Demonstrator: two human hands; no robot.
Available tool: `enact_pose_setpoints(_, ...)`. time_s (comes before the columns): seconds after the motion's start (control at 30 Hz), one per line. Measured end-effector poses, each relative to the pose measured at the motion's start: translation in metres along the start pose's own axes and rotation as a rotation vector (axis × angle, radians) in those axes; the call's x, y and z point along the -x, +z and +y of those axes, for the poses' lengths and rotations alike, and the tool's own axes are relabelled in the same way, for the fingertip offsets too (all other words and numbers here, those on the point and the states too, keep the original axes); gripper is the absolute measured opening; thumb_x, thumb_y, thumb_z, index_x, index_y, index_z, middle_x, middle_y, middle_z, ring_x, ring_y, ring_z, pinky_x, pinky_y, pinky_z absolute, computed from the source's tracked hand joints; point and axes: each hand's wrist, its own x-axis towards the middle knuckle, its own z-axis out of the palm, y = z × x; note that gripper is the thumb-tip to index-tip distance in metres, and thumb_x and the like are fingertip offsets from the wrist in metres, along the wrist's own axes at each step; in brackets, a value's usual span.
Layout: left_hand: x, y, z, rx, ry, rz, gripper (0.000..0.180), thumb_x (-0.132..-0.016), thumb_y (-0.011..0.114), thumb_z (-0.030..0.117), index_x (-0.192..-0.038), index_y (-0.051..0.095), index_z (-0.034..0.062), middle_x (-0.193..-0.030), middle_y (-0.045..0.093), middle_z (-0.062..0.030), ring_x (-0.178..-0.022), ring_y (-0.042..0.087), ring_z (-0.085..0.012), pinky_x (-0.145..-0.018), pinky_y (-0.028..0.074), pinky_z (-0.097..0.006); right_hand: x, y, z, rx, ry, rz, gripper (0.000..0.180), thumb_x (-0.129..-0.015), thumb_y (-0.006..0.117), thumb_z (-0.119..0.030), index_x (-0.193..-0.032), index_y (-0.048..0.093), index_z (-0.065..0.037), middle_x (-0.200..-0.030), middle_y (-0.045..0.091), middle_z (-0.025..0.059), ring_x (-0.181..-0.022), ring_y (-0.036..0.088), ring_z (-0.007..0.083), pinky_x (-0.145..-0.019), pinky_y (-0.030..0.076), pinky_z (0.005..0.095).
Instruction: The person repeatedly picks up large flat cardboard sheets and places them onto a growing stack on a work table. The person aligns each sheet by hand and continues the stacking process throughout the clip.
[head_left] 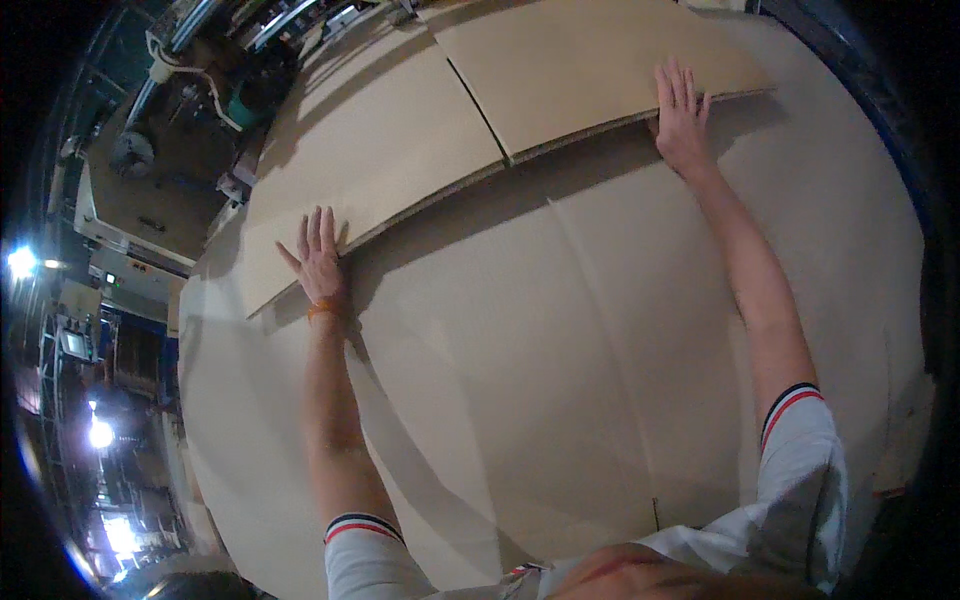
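Note:
A large brown cardboard sheet (390,140) spans the far part of the view, its near edge raised over another cardboard sheet (520,360). My left hand (320,270) is at the left of that edge, fingers spread flat on top and the thumb out of sight. Farther away on the right, my right hand (684,125) takes the same edge, fingers stretched over the top and the thumb low at the rim. Between the hands, a narrow slot cuts into the upper sheet from its edge. A dark shadow lies under the raised edge.
The lower cardboard reaches almost to my body, with a faint crease running along it. To the left stands machinery with a brown panel (160,190) and a pale cable (205,80). Bright lamps (101,433) shine at the far left. A dark blue edge (850,75) borders the right side.

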Motion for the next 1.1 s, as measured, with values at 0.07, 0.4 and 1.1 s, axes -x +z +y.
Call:
enact_pose_setpoints(0.07,-0.001,-0.008,0.004,0.045,-0.031,0.087,0.06,-0.088,0.055,0.023,-0.145,0.036,0.0216,-0.15,0.036,0.0003,-0.139,0.03,-0.0224,-0.114,0.007,-0.058,-0.003,-0.009,-0.004,-0.023,0.002,0.026,0.079,-0.086,0.059,-0.016,-0.151,0.013,-0.014,-0.157,0.009,0.0114,-0.144,0.013,0.0335,-0.112,0.014,0.061)
enact_pose_setpoints(0.4,0.082,-0.077,0.027,0.071,-0.257,-0.24,0.059,-0.085,0.059,0.032,-0.139,0.043,0.0134,-0.152,0.029,-0.011,-0.142,0.023,-0.0313,-0.111,0.008,-0.066,0.05,-0.055,-0.017,0.013,0.101,-0.315,0.073,-0.09,0.054,-0.019,-0.15,0.014,-0.008,-0.158,0.007,0.0144,-0.144,0.01,0.0358,-0.113,0.018,0.0542)
enact_pose_setpoints(1.1,0.583,-0.318,-0.116,-0.04,-1.665,-0.772,0.101,-0.081,0.058,0.059,-0.144,0.018,-0.0091,-0.152,0.017,-0.0269,-0.141,0.015,-0.042,-0.116,0.014,-0.05,0.412,-0.421,0.012,0.061,0.362,-0.423,0.05,-0.092,0.054,-0.023,-0.137,0.043,-0.005,-0.143,0.037,0.0234,-0.131,0.036,0.0416,-0.107,0.031,0.0491)
